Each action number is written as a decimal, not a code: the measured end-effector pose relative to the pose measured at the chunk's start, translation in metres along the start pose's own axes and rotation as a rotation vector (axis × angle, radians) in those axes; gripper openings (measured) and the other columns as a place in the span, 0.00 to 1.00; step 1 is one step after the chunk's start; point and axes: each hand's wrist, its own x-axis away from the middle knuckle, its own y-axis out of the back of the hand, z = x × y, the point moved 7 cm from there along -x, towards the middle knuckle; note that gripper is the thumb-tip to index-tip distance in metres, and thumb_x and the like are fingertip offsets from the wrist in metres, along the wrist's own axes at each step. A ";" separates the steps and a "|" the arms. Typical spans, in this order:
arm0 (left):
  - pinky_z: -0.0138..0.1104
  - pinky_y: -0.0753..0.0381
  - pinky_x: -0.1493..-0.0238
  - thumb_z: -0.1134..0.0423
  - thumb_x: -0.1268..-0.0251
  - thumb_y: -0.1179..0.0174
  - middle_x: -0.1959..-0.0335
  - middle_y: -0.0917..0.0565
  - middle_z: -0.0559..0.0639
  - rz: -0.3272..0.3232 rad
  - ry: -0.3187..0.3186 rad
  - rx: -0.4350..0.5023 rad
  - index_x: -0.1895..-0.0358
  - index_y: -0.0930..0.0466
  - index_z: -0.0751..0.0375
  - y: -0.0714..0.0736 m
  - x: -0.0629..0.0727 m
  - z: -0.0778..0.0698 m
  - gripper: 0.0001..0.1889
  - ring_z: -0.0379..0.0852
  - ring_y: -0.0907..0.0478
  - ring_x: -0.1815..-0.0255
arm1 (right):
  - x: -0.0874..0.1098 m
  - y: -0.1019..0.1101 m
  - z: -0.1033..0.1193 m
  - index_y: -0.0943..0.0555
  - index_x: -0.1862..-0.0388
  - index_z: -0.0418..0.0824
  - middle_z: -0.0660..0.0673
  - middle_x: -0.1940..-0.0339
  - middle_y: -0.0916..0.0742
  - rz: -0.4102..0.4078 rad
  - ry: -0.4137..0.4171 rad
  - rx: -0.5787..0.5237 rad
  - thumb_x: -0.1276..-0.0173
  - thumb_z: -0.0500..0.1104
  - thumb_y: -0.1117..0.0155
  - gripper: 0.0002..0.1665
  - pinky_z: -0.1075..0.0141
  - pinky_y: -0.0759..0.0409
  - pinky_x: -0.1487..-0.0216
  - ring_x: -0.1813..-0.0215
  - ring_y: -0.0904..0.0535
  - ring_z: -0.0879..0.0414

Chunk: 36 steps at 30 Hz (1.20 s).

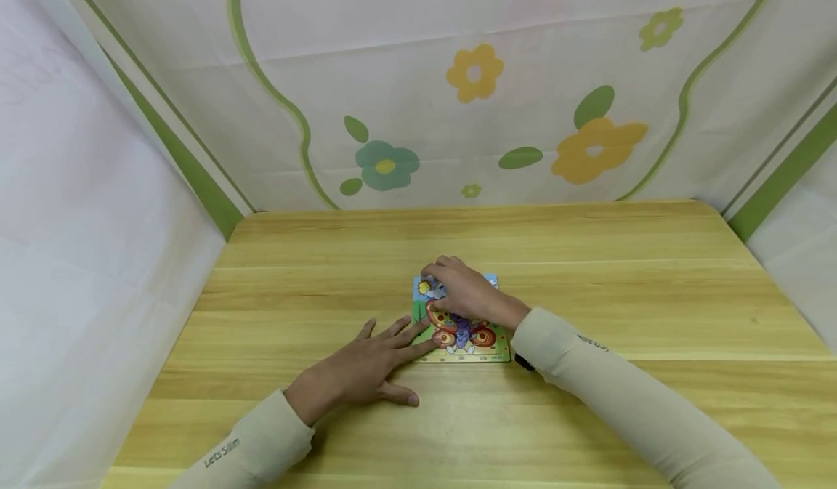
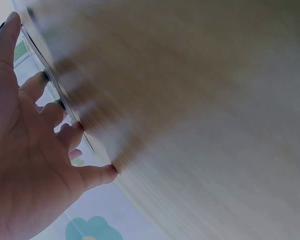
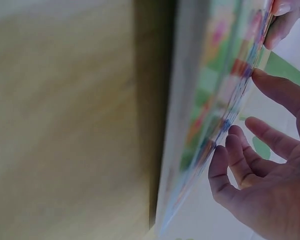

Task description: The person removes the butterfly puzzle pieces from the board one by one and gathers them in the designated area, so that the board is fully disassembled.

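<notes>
A colourful butterfly picture puzzle point(image 1: 463, 340) lies flat on the wooden table, its seams too small to make out. My left hand point(image 1: 369, 365) spreads its fingers at the puzzle's left side, with fingertips over its edge and the thumb resting on the wood. Over the upper left part of the picture, my right hand point(image 1: 461, 289) arches across and hides some of it. In the right wrist view, its bent fingers point(image 3: 219, 167) and its thumb touch the puzzle's surface, well apart from each other. No lifted piece shows between them.
The wooden table point(image 1: 294, 256) extends around the puzzle on all sides. White fabric panels point(image 1: 405, 60) with printed flowers and green lines stand behind it and at both sides. A dark band point(image 1: 524, 362) shows at the right wrist.
</notes>
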 end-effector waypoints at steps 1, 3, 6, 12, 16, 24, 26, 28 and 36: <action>0.73 0.51 0.23 0.31 0.30 0.43 0.11 0.55 0.44 0.000 0.000 -0.001 0.14 0.50 0.33 0.000 0.000 0.000 0.45 0.58 0.55 0.11 | 0.000 0.000 0.000 0.22 0.29 0.42 0.40 0.35 0.19 0.000 0.000 -0.003 0.30 0.46 0.24 0.33 0.48 0.19 0.35 0.32 0.24 0.44; 0.73 0.51 0.23 0.31 0.30 0.43 0.11 0.55 0.44 0.000 0.001 -0.003 0.14 0.50 0.33 0.000 0.000 0.000 0.45 0.58 0.55 0.11 | 0.000 -0.001 0.001 0.22 0.29 0.42 0.40 0.36 0.18 0.000 -0.001 -0.011 0.30 0.45 0.25 0.32 0.47 0.19 0.36 0.32 0.24 0.44; 0.73 0.50 0.23 0.31 0.30 0.42 0.11 0.54 0.44 -0.002 0.001 -0.004 0.14 0.50 0.34 0.000 0.000 0.000 0.45 0.58 0.55 0.11 | 0.000 -0.001 0.002 0.21 0.30 0.41 0.40 0.37 0.18 0.003 0.000 -0.020 0.30 0.43 0.25 0.31 0.48 0.18 0.36 0.34 0.23 0.44; 0.73 0.50 0.23 0.30 0.31 0.42 0.11 0.55 0.44 0.001 0.003 -0.010 0.14 0.50 0.34 0.000 0.000 0.001 0.46 0.58 0.55 0.11 | 0.001 -0.001 0.004 0.21 0.30 0.40 0.40 0.41 0.17 0.004 0.001 -0.031 0.30 0.42 0.25 0.31 0.51 0.17 0.40 0.40 0.21 0.47; 0.73 0.50 0.23 0.30 0.31 0.42 0.11 0.55 0.44 0.001 0.003 -0.008 0.14 0.50 0.34 0.000 0.000 0.001 0.46 0.58 0.55 0.11 | 0.001 -0.001 0.004 0.22 0.30 0.39 0.39 0.41 0.18 0.013 -0.005 -0.042 0.30 0.41 0.26 0.31 0.51 0.17 0.41 0.40 0.21 0.46; 0.74 0.51 0.23 0.30 0.31 0.42 0.11 0.55 0.45 0.006 0.006 -0.002 0.14 0.51 0.33 -0.002 0.000 0.001 0.46 0.58 0.56 0.11 | -0.002 -0.003 0.002 0.21 0.31 0.38 0.38 0.41 0.19 0.022 0.007 -0.082 0.31 0.39 0.26 0.30 0.50 0.18 0.40 0.40 0.24 0.45; 0.74 0.51 0.23 0.30 0.31 0.42 0.11 0.55 0.45 0.005 0.007 -0.005 0.14 0.51 0.33 -0.002 0.000 0.001 0.46 0.58 0.56 0.11 | -0.002 -0.003 0.001 0.21 0.32 0.38 0.39 0.42 0.19 0.020 0.013 -0.082 0.31 0.39 0.26 0.29 0.49 0.19 0.40 0.39 0.25 0.45; 0.74 0.51 0.23 0.30 0.31 0.43 0.11 0.55 0.44 0.005 0.007 -0.007 0.14 0.52 0.33 -0.002 0.000 0.002 0.46 0.58 0.56 0.11 | -0.002 -0.003 0.000 0.21 0.32 0.38 0.39 0.42 0.19 0.020 0.014 -0.085 0.31 0.39 0.26 0.29 0.49 0.19 0.39 0.40 0.25 0.45; 0.74 0.50 0.23 0.30 0.30 0.43 0.11 0.55 0.45 -0.005 -0.002 -0.015 0.14 0.51 0.33 -0.003 -0.001 0.002 0.46 0.58 0.55 0.11 | -0.003 -0.004 -0.003 0.20 0.32 0.38 0.39 0.42 0.20 0.027 0.007 -0.082 0.30 0.40 0.26 0.28 0.50 0.21 0.42 0.41 0.28 0.46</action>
